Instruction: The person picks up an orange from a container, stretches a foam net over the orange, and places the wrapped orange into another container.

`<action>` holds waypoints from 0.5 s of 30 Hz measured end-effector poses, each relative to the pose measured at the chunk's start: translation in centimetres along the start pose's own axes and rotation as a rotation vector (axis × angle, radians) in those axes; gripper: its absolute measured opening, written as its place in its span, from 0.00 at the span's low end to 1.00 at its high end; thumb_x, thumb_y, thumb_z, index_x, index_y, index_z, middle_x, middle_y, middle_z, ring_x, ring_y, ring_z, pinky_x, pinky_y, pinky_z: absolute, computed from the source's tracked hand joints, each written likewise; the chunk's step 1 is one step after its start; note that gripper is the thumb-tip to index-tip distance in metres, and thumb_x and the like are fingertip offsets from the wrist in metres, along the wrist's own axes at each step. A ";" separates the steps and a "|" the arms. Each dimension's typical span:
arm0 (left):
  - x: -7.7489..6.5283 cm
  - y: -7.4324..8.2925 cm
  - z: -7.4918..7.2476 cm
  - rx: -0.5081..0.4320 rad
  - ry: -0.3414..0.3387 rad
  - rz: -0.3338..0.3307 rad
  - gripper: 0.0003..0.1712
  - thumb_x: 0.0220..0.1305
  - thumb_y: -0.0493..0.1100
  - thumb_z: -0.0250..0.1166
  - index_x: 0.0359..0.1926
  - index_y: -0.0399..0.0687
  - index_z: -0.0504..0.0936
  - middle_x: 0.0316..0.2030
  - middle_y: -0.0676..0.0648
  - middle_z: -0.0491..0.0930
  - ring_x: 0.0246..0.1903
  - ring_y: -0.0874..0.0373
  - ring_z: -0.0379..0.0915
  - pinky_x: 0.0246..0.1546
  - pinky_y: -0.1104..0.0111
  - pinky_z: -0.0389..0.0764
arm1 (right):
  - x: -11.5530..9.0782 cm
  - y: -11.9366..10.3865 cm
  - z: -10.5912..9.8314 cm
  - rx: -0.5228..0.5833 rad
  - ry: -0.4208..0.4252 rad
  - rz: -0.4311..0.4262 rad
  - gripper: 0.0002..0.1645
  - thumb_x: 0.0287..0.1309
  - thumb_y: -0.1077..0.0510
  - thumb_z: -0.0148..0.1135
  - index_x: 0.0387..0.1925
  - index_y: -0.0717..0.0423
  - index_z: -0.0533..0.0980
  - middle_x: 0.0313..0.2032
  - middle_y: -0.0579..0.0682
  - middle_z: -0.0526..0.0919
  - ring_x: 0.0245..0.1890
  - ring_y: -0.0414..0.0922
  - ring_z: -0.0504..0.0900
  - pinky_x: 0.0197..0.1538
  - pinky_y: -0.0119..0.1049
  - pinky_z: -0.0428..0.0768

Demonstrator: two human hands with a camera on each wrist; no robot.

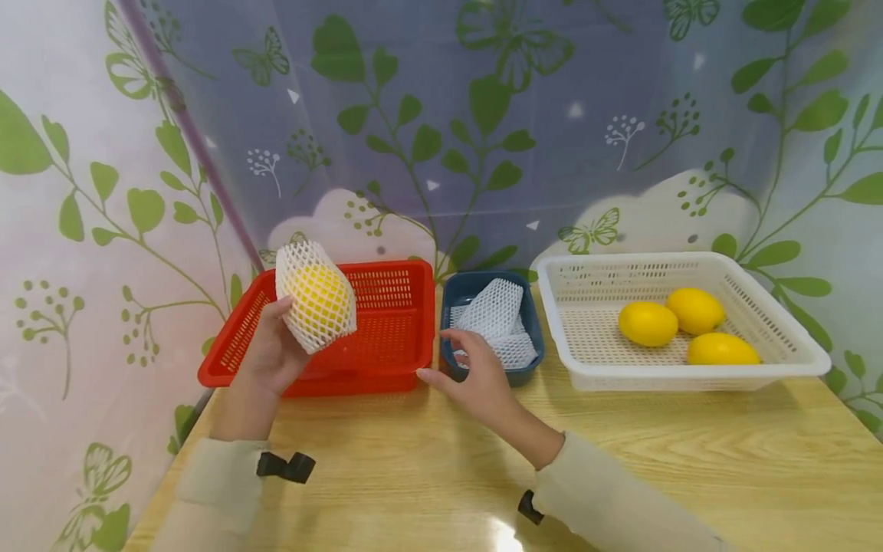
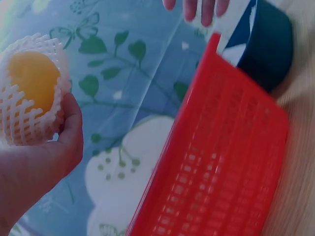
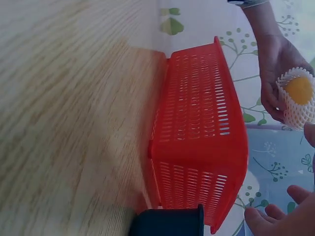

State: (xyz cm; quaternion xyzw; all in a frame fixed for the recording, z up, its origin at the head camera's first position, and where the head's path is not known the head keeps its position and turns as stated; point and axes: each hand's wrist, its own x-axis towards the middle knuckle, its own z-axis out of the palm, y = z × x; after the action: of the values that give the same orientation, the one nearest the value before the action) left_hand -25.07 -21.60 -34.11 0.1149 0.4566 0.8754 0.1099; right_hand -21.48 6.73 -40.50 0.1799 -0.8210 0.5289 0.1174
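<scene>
My left hand (image 1: pixel 270 354) grips a yellow lemon-like fruit (image 1: pixel 319 297) wrapped in a white foam net sleeve (image 1: pixel 293 256), held above the red basket (image 1: pixel 386 381). The left wrist view shows the thumb against the net (image 2: pixel 34 123), with the fruit showing through its opening. My right hand (image 1: pixel 483 383) holds nothing; its fingers are loosely bent and spread, over the near left rim of the dark blue bin (image 1: pixel 527 373). Inside that bin lie several flattened white foam nets (image 1: pixel 493 307). In the right wrist view, the right hand (image 3: pixel 290 216) shows only in part.
To the right stands a white basket (image 1: pixel 572 374) with three yellow fruits (image 1: pixel 648 323) in it. All the containers sit in a row on a wooden table (image 1: pixel 414 475). A patterned curtain (image 1: pixel 428 100) hangs right behind them.
</scene>
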 end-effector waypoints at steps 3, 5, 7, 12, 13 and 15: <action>0.3 0.5 -0.8 0.048 0.040 0.007 0.24 0.71 0.52 0.47 0.65 0.58 0.58 0.51 0.55 0.74 0.49 0.61 0.72 0.51 0.69 0.76 | 0.4 0.1 0.6 -0.145 -0.032 -0.054 0.41 0.52 0.42 0.72 0.63 0.57 0.70 0.62 0.56 0.71 0.60 0.55 0.71 0.59 0.53 0.75; 0.4 0.9 -1.6 0.070 0.070 0.005 0.23 0.71 0.51 0.46 0.64 0.59 0.58 0.51 0.56 0.74 0.49 0.61 0.72 0.51 0.70 0.76 | 0.8 0.1 1.1 -0.216 -0.063 -0.069 0.44 0.52 0.39 0.70 0.65 0.56 0.69 0.64 0.56 0.69 0.63 0.54 0.69 0.61 0.54 0.73; 0.6 1.3 -2.3 0.088 0.100 -0.004 0.21 0.72 0.52 0.45 0.63 0.59 0.59 0.50 0.57 0.75 0.49 0.62 0.72 0.51 0.70 0.74 | 1.1 0.0 1.5 -0.265 -0.093 -0.061 0.45 0.53 0.36 0.68 0.66 0.56 0.68 0.66 0.57 0.68 0.65 0.55 0.67 0.62 0.55 0.71; 0.6 1.9 -4.3 0.103 0.188 -0.030 0.24 0.71 0.53 0.44 0.65 0.60 0.55 0.48 0.58 0.75 0.49 0.63 0.71 0.49 0.69 0.73 | 1.5 0.3 2.4 -0.316 -0.148 -0.009 0.45 0.56 0.35 0.64 0.66 0.57 0.68 0.68 0.57 0.65 0.66 0.55 0.66 0.64 0.54 0.69; 0.6 2.1 -4.7 0.087 0.204 -0.037 0.26 0.71 0.53 0.44 0.67 0.60 0.53 0.48 0.58 0.75 0.49 0.63 0.72 0.49 0.68 0.74 | 1.6 0.4 2.5 -0.321 -0.150 -0.009 0.44 0.57 0.35 0.63 0.66 0.58 0.68 0.68 0.58 0.65 0.66 0.55 0.66 0.65 0.54 0.68; 0.5 2.4 -5.6 0.034 0.228 -0.051 0.30 0.71 0.52 0.45 0.70 0.61 0.48 0.48 0.58 0.75 0.48 0.63 0.72 0.48 0.67 0.75 | 1.7 0.5 2.7 -0.327 -0.150 -0.010 0.42 0.59 0.36 0.62 0.65 0.60 0.69 0.68 0.58 0.66 0.66 0.55 0.67 0.65 0.54 0.68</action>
State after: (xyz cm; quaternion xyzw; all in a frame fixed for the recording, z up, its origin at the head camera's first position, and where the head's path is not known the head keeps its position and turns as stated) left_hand -27.42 -27.07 -35.21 0.0049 0.4836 0.8718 0.0775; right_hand -23.21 4.13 -41.38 0.2014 -0.9017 0.3727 0.0864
